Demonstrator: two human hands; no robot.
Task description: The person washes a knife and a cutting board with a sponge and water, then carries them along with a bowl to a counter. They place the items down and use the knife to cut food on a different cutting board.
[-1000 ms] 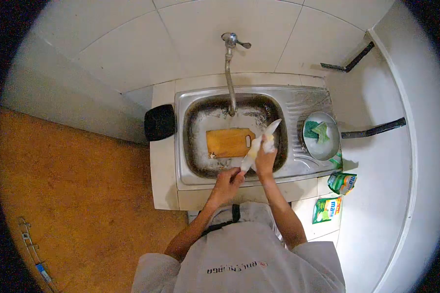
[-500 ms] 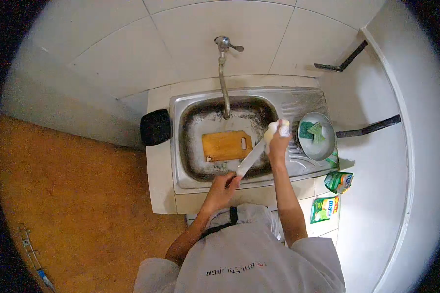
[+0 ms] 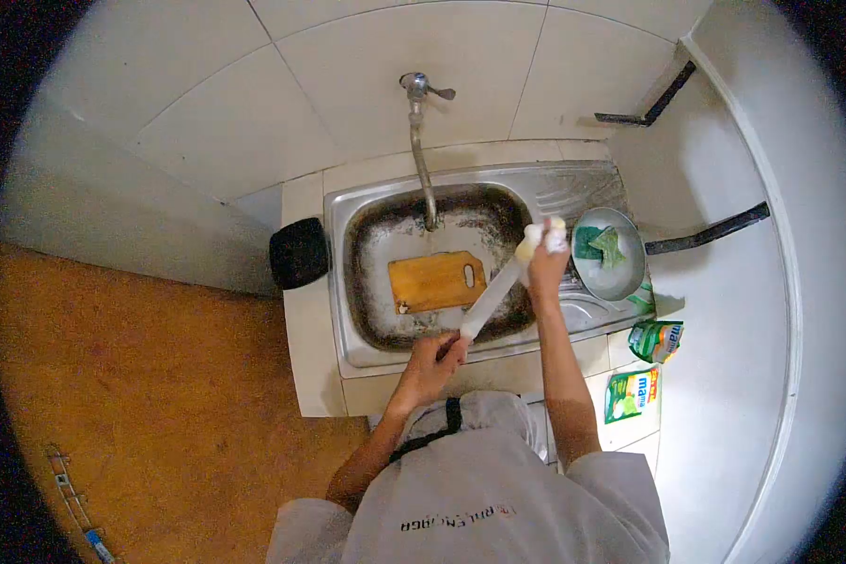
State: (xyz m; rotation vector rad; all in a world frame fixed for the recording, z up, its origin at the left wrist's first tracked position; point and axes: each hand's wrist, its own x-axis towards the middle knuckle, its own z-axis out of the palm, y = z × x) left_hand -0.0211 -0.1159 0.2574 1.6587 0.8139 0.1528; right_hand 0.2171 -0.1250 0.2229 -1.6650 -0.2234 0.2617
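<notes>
Head view: left hand (image 3: 432, 365) grips a knife (image 3: 491, 303) pointing diagonally up-right, right hand (image 3: 545, 273) clenching a foamy sponge (image 3: 556, 237).

A steel sink (image 3: 337, 301) is set into the tiled bench (image 3: 312, 371), and a wall tap (image 3: 420, 150) hangs its long spout over the basin. A wooden cutting board (image 3: 430, 284) lies flat in the basin. A black container (image 3: 299, 254) sits on the bench, just beside the sink's left rim. On the drainboard (image 3: 569, 193) at the right stands a round grey bowl (image 3: 616, 284) with a dark green pad (image 3: 587, 242) and a crumpled pale green piece (image 3: 610, 248) in it. Nearer, two green packets (image 3: 655, 341) (image 3: 633, 395) rest by the right wall, which carries two black brackets (image 3: 710, 230) (image 3: 653, 111). A narrow metal rack (image 3: 78, 503) lies on the orange-brown floor (image 3: 160, 376).
</notes>
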